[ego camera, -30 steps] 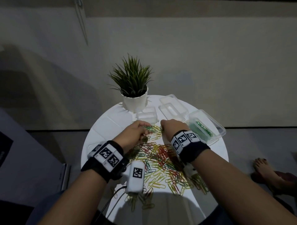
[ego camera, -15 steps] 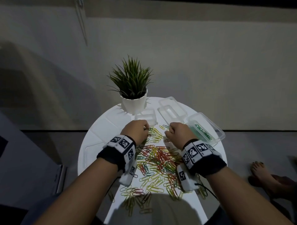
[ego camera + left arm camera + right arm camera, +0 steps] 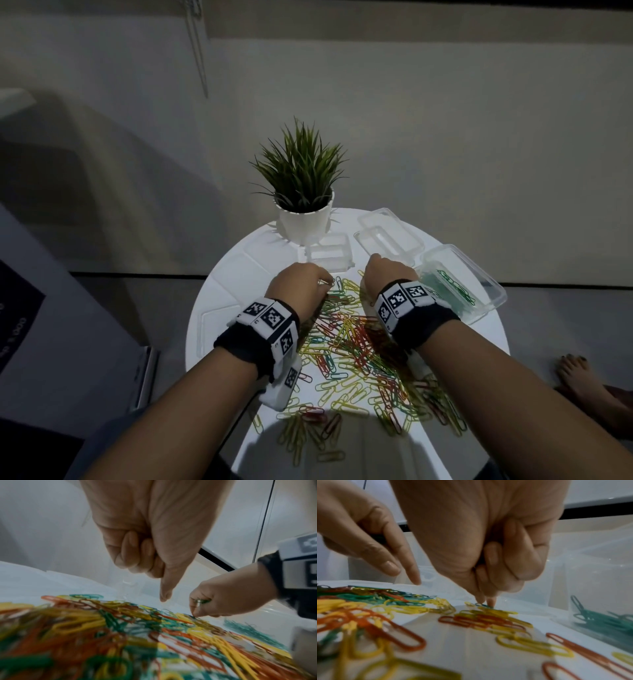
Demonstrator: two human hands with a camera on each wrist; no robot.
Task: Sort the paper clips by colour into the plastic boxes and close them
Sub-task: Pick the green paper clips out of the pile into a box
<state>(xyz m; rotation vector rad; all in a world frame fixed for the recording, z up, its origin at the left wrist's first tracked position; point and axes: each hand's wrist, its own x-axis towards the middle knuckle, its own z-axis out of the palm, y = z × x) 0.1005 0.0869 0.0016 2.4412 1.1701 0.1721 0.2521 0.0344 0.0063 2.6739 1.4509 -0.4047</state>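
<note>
A heap of red, yellow, green and blue paper clips (image 3: 352, 346) covers the middle of the round white table (image 3: 233, 287). At its far end my left hand (image 3: 301, 284) keeps three fingers curled over what looks like dark green clips, with one finger (image 3: 164, 595) pointing down just above the table. My right hand (image 3: 387, 274) holds green clips (image 3: 202, 601) in its curled fingers, and its thumb and forefinger pinch a bluish-green clip (image 3: 483, 605) at the heap's edge. To the right, an open clear box (image 3: 493, 291) holds green clips (image 3: 455, 287).
Two more clear boxes (image 3: 329, 255) (image 3: 387, 233) stand open and empty behind the hands. A potted plant (image 3: 305, 219) stands at the table's far edge. Loose clips reach the near edge. A person's bare foot (image 3: 582, 383) rests on the floor at right.
The head view has shifted a little. Both hands stay at the far end of the heap; the right hand has moved slightly right and farther, toward the boxes.
</note>
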